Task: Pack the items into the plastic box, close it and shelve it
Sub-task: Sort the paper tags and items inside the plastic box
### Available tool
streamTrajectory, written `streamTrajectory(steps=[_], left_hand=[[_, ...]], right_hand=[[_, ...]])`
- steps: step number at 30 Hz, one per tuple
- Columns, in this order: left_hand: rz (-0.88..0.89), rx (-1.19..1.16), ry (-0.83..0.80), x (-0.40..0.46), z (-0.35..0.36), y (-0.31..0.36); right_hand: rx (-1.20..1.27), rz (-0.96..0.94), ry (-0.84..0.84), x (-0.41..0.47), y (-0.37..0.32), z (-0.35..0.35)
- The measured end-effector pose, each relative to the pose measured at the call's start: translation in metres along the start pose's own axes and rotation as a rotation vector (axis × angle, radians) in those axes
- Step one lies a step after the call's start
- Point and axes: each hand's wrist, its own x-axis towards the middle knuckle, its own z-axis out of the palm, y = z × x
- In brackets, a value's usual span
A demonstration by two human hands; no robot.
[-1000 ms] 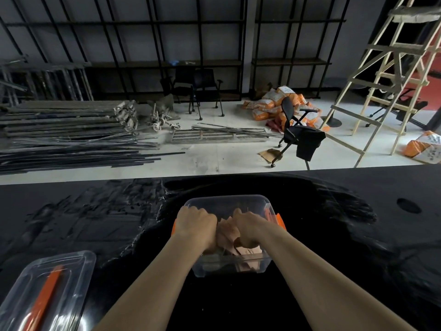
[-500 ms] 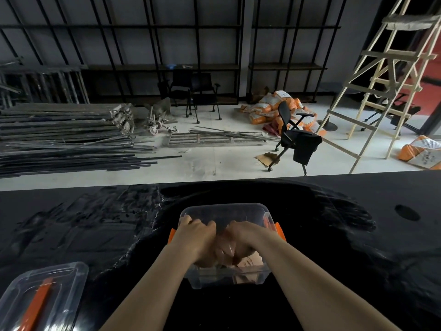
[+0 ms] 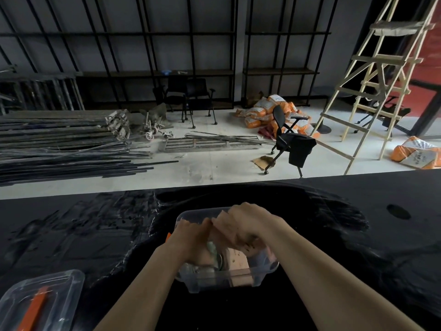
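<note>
A clear plastic box (image 3: 210, 281) with orange side clips stands on the black table in front of me. Both hands are down inside it. My left hand (image 3: 191, 242) presses on soft pinkish-tan items (image 3: 237, 261) and something round and greenish in the box. My right hand (image 3: 248, 223) is raised a little over the far half, its fingers closed on a tan piece. The picture is blurred, so the exact grip is unclear. The box's clear lid (image 3: 40, 304) with an orange handle lies at the near left corner of the table.
The black table (image 3: 334, 235) has a round hole (image 3: 398, 211) at the right. Beyond it are dark wall shelves (image 3: 198, 72), black chairs (image 3: 290, 142), piled metal bars (image 3: 62, 144), orange sacks (image 3: 265, 113) and a wooden ladder (image 3: 372, 75).
My right hand has lifted and moved toward the far side of the box with a tan piece. My left hand stayed low among the items. The view shifted slightly.
</note>
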Motion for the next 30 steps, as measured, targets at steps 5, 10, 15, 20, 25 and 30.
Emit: streamTrajectory(steps=[5,10,15,20,25,30], left_hand=[[-0.021,-0.428,0.128,0.005,0.003,-0.004],[-0.189,-0.747,0.306,0.009,0.007,0.004],[0.009,-0.21,0.063,0.003,-0.004,0.028],[-0.054,-0.137,-0.091,0.029,0.004,0.044],[-0.262,-0.178,-0.064,0.045,0.022,0.06],[-0.328,-0.238,-0.041,0.052,0.02,0.068]], right_hand=[[0.102,0.005,0.052,-0.003,0.011,-0.01],[0.145,0.02,0.118,-0.009,0.021,-0.014],[0.195,0.068,0.133,-0.014,0.022,-0.014],[0.133,0.086,0.214,-0.018,0.018,-0.004],[0.091,0.065,0.243,-0.016,0.015,0.001],[0.118,0.086,0.229,-0.017,0.025,-0.003]])
